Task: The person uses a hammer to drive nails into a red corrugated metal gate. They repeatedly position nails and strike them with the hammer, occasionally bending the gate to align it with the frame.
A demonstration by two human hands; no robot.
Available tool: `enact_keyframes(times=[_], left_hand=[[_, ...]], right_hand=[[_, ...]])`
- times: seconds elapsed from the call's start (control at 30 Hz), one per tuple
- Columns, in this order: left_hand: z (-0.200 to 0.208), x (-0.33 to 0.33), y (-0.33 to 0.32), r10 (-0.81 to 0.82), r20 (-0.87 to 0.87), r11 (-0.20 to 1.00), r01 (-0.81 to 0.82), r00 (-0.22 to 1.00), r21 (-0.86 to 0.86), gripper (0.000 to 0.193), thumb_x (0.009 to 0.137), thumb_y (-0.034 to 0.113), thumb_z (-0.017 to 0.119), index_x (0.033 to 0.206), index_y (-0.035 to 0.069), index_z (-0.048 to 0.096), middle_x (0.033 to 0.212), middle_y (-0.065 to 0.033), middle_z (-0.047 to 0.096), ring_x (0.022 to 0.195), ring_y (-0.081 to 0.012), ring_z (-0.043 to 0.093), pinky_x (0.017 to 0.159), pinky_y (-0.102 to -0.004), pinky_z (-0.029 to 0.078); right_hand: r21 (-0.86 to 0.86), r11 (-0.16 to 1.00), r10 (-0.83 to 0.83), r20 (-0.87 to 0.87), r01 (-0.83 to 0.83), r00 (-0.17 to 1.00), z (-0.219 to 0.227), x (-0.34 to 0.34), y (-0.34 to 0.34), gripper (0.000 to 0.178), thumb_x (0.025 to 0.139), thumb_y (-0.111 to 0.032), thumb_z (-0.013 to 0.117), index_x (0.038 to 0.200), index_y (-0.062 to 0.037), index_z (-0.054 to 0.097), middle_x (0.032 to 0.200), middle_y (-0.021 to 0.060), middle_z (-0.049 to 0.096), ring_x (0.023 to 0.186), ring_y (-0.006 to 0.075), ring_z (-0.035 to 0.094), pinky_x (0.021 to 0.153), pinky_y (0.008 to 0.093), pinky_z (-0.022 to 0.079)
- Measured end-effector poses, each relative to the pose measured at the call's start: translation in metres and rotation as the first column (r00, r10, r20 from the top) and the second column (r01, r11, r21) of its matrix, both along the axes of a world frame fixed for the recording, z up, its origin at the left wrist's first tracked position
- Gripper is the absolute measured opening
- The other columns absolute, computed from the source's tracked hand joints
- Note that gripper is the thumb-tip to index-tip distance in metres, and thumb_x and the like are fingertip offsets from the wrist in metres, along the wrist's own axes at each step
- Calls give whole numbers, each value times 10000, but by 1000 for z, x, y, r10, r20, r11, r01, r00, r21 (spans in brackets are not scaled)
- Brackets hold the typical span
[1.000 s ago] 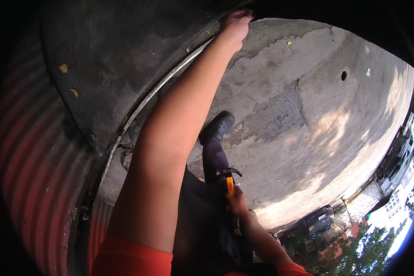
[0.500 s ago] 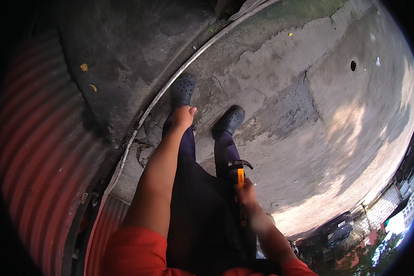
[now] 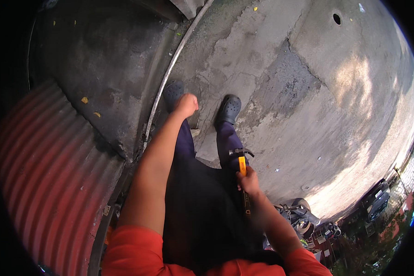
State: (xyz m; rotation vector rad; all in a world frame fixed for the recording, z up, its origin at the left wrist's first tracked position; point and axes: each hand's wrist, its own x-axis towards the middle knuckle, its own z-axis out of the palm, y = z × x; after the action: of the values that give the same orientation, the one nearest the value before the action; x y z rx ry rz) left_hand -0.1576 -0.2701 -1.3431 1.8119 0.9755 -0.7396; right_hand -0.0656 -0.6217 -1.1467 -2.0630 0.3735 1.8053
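Observation:
In my right hand [image 3: 250, 181] is a claw hammer [image 3: 242, 166], gripped by its yellow and black handle. The dark metal head points away from me, just past my fingers, with the claw to the right. The handle's lower end shows below my hand, over my dark trousers. My left hand [image 3: 187, 105] is closed in a loose fist in front of me, above my left shoe. Nothing shows in it, though its palm side is turned from view. Both feet wear dark grey clogs [image 3: 230, 108] on the concrete.
Red corrugated metal sheeting [image 3: 55, 179] stands on the left. A thin pale raised edge [image 3: 177, 53] curves along the ground left of my feet. Cracked concrete ground [image 3: 285, 124] spreads right, with a small dark hole [image 3: 336, 19]. A motorcycle [image 3: 301, 216] and a car [image 3: 377, 198] stand at the lower right.
My feet have stepped, and the ground has shifted in view. The left fist has swung slightly up and right. The hammer stays in my right hand. The motorcycle has come into fuller view.

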Motion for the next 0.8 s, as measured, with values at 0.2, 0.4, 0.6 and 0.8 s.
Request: enact_keyframes(times=[0.2,0.4,0.6,0.8], left_hand=[[35,64,-23,-260,127,957,237,957,169,125,857,144,700,971,98,723,1119,-149,699,1068,-371,681,901,-472,558],[29,32,-111,-76,18,996,77,997,-47,252,914,207,693,1146,110,700,1171,-140,710,1133,-355,668,958,-465,541],[45,-13,-156,-224,-100,959,202,969,-197,245,953,218,651,1156,88,693,1176,-149,716,1139,-355,663,967,-471,525],[40,-36,-127,34,-97,999,-35,995,-19,225,950,225,667,1114,78,713,1112,-167,738,1098,-352,684,937,-462,536]], right_hand=[[-8,989,-149,5,149,989,4,0,3,199,976,-125,668,1042,17,545,681,61,595,484,147,586,425,306,500],[-22,983,-183,-15,183,983,0,2,-2,199,978,-112,666,1015,27,527,687,77,602,479,160,604,417,311,502],[-25,983,-185,-37,184,982,-1,7,-4,239,974,-150,692,1056,5,529,685,56,580,474,137,567,408,298,484],[-3,991,-131,-25,131,991,-2,12,2,231,971,-144,689,1033,13,531,665,52,571,465,137,560,402,297,475]])
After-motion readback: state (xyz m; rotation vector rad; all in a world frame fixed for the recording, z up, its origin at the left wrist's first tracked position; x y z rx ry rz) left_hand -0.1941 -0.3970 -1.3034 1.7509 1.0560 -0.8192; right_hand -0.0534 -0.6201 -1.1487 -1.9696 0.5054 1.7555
